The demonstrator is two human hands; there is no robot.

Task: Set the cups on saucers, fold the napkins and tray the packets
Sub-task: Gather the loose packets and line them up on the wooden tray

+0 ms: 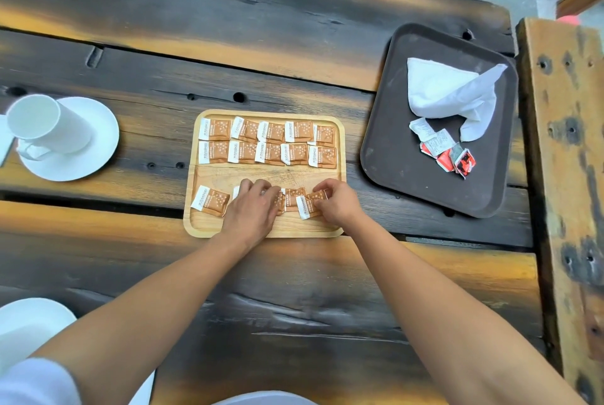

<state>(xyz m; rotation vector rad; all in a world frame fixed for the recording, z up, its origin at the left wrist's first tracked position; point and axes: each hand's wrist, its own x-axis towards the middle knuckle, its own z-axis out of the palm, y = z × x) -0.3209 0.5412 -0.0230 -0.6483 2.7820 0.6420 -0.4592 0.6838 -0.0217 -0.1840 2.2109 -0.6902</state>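
Scorched table (261, 45): left hand (251, 208), right hand (336, 203) pinch brown packets (305, 206) (print illegible).

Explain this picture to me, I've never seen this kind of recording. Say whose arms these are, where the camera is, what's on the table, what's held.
No machine here: these are a person's bare arms, filmed by one wide camera worn on the head, looking down. On the table a wooden tray holds two rows of brown packets. The right hand pinches one packet in the near row; the left hand lies over others, grip hidden. A cup sits on a saucer at left; a dark tray holds a napkin and red packets.
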